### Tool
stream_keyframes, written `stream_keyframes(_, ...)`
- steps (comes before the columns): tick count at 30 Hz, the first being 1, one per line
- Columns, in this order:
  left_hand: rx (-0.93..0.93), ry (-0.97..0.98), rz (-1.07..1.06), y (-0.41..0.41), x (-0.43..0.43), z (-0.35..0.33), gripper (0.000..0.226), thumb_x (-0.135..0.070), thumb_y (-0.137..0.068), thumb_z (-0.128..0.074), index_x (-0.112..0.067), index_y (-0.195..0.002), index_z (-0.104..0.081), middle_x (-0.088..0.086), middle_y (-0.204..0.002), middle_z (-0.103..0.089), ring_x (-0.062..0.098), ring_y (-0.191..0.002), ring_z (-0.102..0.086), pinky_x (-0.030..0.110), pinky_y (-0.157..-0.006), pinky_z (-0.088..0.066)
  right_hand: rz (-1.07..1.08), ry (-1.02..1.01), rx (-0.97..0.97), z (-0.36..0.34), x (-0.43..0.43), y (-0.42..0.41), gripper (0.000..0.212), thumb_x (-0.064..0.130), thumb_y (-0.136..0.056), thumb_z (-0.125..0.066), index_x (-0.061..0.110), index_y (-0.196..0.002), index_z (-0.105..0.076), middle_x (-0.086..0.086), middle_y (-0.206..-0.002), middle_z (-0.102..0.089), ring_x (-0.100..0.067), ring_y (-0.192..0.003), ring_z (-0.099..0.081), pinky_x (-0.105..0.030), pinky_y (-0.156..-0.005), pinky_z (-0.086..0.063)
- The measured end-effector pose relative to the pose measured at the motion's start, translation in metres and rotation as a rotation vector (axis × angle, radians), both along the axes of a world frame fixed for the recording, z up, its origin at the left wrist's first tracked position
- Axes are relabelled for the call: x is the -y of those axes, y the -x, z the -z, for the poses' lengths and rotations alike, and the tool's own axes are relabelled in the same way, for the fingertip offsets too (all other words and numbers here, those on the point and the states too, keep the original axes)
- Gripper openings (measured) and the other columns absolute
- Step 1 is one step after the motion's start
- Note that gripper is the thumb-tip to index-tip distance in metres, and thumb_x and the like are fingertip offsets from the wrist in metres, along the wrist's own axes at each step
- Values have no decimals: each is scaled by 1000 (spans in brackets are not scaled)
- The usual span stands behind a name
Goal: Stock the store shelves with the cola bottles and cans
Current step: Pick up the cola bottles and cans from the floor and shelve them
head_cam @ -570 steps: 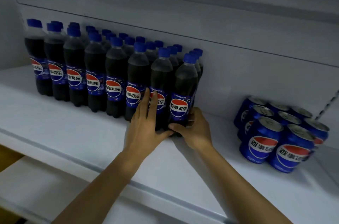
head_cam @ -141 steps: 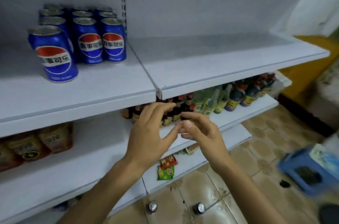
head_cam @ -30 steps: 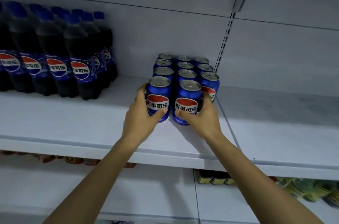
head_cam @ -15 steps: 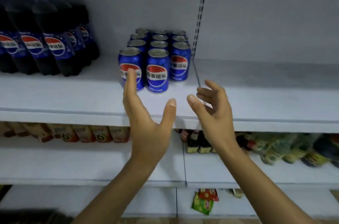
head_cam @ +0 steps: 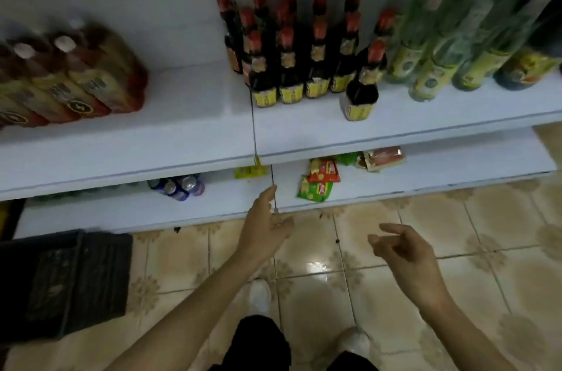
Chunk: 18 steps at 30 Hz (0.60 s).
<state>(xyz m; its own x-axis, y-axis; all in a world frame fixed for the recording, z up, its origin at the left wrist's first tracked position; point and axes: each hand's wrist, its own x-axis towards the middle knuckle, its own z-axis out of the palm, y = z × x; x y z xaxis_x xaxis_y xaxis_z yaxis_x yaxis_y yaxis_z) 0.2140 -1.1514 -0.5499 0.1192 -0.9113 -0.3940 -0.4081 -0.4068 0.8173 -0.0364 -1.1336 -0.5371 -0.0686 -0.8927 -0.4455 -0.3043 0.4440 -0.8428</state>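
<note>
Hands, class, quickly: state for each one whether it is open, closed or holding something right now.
Left hand: open, relaxed, holding nothing.
Right hand: open, loosely curled, holding nothing.

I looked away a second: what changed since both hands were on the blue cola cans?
Both let go of those cans and came down. The left hand and right hand are open and empty above the beige tiled floor. Since letting go, both stayed empty.

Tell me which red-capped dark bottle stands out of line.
The right-hand front bottle: it stands alone, ahead of the rows, nearest the edge of the shelf; the other red-capped bottles keep packed rows behind it.
</note>
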Motion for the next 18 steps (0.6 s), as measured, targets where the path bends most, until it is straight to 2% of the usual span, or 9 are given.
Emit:
stream_keyframes(1,37,-45,35,-2,0,40,69,-15,-87,-68,-19,-145,-31,-5,-135,-38,-8,-103,-47,-5,-71,-34,-29,-58,-21,40,-5,1,28,22,-80,-76,16,-105,-64,-4,-77,-72,-17,-75,-69,-28,-71,-53)
stream_keyframes(2,87,-84,65,-4,0,82,67,-13,-86,-68,-16,-143,-34,-4,-129,-40,-1,-104,-51,-1,-71,-35,-54,-117,-39,81,-9,-1,29,24,-80,-76,16,-105,-64,-1,-76,-72,-13,-73,-69,-24,-67,-53)
stream_keyframes(4,173,-146,90,-9,0,169,66,-13,-82,-71,-12,-139,-38,-2,-122,-45,20,-118,-51,14,-82,-34,-80,-188,-61,168,-12,-14,30,29,-80,-77,19,-105,-64,2,-80,-71,-8,-71,-67,-17,-60,-49)
stream_keyframes(6,230,-214,119,-16,-4,259,70,-18,-80,-74,-15,-140,-38,1,-127,-49,26,-125,-47,21,-88,-35,-87,-228,-61,262,-13,-34,31,31,-80,-77,19,-105,-63,3,-81,-69,-7,-70,-65,-13,-54,-46)
stream_keyframes(7,267,-237,154,-20,-7,305,74,-22,-79,-75,-17,-141,-36,4,-132,-48,26,-126,-45,25,-91,-37,-90,-244,-49,310,-13,-48,34,32,-80,-77,18,-107,-62,3,-81,-67,-9,-70,-65,-16,-54,-46)
stream_keyframes(10,393,-306,253,-34,-13,427,86,-33,-76,-77,-15,-145,-30,10,-141,-42,29,-128,-41,38,-99,-41,-131,-298,-51,439,-16,-90,47,33,-80,-76,17,-119,-57,3,-90,-63,-13,-77,-61,-26,-67,-48)
stream_keyframes(14,454,-254,265,-49,-3,543,99,-35,-69,-82,-16,-148,-25,9,-147,-34,29,-131,-35,44,-101,-40,-214,-254,-152,567,-9,-138,73,35,-79,-76,21,-139,-38,-5,-126,-54,-21,-107,-57,-36,-89,-50)
stream_keyframes(16,451,-191,233,-51,10,578,96,-30,-65,-84,-15,-144,-32,10,-143,-38,30,-128,-39,45,-98,-43,-226,-210,-172,606,-2,-153,81,34,-78,-77,21,-145,-31,-7,-135,-48,-24,-116,-53,-36,-92,-48)
stream_keyframes(18,438,-138,237,-50,24,602,90,-30,-64,-84,-14,-139,-37,9,-135,-46,29,-121,-46,44,-94,-46,-237,-173,-199,632,5,-161,86,32,-77,-77,21,-147,-28,-7,-140,-45,-24,-119,-52,-31,-87,-45)
